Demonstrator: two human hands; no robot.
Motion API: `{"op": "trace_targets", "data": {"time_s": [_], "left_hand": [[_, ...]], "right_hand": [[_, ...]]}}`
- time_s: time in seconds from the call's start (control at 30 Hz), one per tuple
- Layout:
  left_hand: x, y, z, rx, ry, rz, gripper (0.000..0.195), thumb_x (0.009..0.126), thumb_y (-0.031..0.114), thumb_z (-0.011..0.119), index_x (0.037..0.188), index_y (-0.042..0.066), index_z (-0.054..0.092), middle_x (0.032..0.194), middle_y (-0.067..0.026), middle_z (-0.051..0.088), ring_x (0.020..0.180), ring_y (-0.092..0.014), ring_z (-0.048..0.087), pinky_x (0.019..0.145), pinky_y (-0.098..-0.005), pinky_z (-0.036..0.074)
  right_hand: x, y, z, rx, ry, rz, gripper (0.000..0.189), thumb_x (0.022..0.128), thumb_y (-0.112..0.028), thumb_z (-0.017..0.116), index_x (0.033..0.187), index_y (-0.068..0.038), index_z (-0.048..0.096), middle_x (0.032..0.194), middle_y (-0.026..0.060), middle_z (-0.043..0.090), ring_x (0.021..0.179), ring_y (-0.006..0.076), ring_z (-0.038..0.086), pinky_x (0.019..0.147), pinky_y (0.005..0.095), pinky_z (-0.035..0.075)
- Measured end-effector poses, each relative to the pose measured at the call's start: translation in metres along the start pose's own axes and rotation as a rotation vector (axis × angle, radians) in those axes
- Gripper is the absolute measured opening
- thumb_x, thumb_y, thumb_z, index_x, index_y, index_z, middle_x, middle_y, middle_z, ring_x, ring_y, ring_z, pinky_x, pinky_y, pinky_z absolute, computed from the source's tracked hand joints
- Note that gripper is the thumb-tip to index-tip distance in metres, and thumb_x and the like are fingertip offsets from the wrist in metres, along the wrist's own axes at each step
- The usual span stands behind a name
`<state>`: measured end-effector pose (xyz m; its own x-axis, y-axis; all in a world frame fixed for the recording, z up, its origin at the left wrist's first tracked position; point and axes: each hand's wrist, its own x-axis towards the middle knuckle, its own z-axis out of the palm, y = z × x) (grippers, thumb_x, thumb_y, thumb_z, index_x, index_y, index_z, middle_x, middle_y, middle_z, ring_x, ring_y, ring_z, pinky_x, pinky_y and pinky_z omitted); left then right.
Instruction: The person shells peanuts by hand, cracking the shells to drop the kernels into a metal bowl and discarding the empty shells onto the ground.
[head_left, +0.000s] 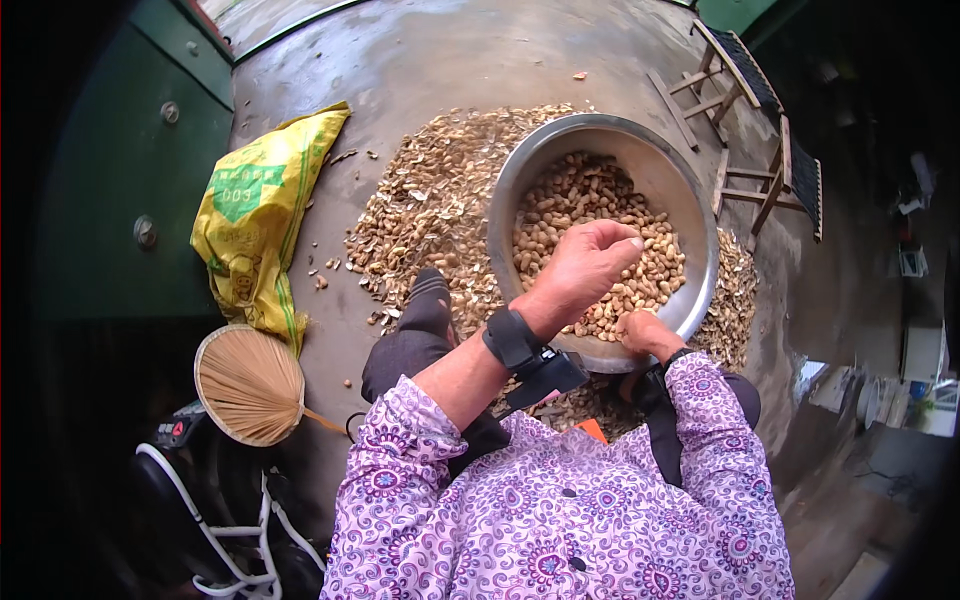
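Note:
A wide metal basin (701, 300) stands before me, holding many unshelled peanuts (555, 202). My left hand (589, 262) hovers over the peanuts, thumb and fingers drawn together; whether something small is between the fingertips cannot be told. Low in the basin, near its front rim, my right hand (646, 334) is curled at the peanuts, its fingertips partly hidden. A big heap of peanut shells (427, 202) spreads on the floor to the left of the basin, and more shells lie at its right side.
A yellow woven sack (251, 217) and a palm-leaf hand fan (251, 382) are at the left, by a green door (112, 202). A white metal frame (236, 531) is below them. Wooden folding stools (772, 180) stand at the upper right.

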<state>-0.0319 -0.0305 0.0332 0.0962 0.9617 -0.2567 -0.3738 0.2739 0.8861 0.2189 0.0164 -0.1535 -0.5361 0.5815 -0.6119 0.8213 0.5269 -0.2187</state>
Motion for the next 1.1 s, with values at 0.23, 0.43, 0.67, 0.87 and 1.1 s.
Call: {"op": "trace_targets", "data": {"time_s": [0.23,0.43,0.67,0.87,1.1], "left_hand": [[-0.016,0.011,-0.017,0.041,0.072,0.02,0.031,0.082,0.023,0.055,0.098,-0.003,0.057,0.082,-0.0042,0.058,0.074,-0.01,0.053,0.067,-0.0235,0.044],[-0.018,0.011,-0.022,-0.005,0.066,0.002,0.028,0.083,0.024,0.055,0.095,-0.002,0.058,0.082,-0.0042,0.059,0.074,-0.01,0.054,0.067,-0.0232,0.044],[-0.016,0.01,-0.02,0.018,0.064,0.009,0.028,0.083,0.023,0.055,0.094,-0.002,0.058,0.083,-0.0046,0.059,0.074,-0.01,0.054,0.067,-0.0232,0.044],[-0.014,0.012,-0.017,0.071,0.05,0.005,0.027,0.083,0.023,0.055,0.094,-0.002,0.058,0.08,-0.0043,0.06,0.072,-0.01,0.055,0.066,-0.0237,0.045],[-0.014,0.011,-0.013,0.052,0.038,-0.01,0.028,0.083,0.023,0.054,0.094,-0.003,0.058,0.081,-0.0051,0.061,0.072,-0.01,0.056,0.066,-0.0238,0.046]], "right_hand": [[0.003,-0.015,-0.006,-0.062,0.009,0.095,0.02,0.061,-0.012,0.057,0.081,-0.008,0.063,0.081,0.0156,0.062,0.082,0.0318,0.058,0.072,0.0378,0.046],[0.006,-0.008,0.005,-0.087,0.032,0.092,0.018,0.062,-0.013,0.058,0.079,-0.009,0.062,0.081,0.0151,0.062,0.081,0.0312,0.059,0.071,0.038,0.047],[0.01,-0.007,0.015,-0.097,0.119,0.142,0.016,0.064,-0.017,0.058,0.077,-0.01,0.063,0.077,0.0139,0.062,0.077,0.0311,0.06,0.07,0.0391,0.047],[0.006,-0.015,0.004,-0.061,0.061,0.141,0.017,0.062,-0.016,0.058,0.077,-0.009,0.064,0.077,0.0143,0.062,0.078,0.0311,0.059,0.07,0.0384,0.047],[0.009,-0.022,-0.007,-0.103,-0.144,0.194,0.022,0.063,-0.01,0.056,0.082,-0.003,0.064,0.088,0.0187,0.062,0.09,0.0324,0.058,0.077,0.0383,0.047]]}}
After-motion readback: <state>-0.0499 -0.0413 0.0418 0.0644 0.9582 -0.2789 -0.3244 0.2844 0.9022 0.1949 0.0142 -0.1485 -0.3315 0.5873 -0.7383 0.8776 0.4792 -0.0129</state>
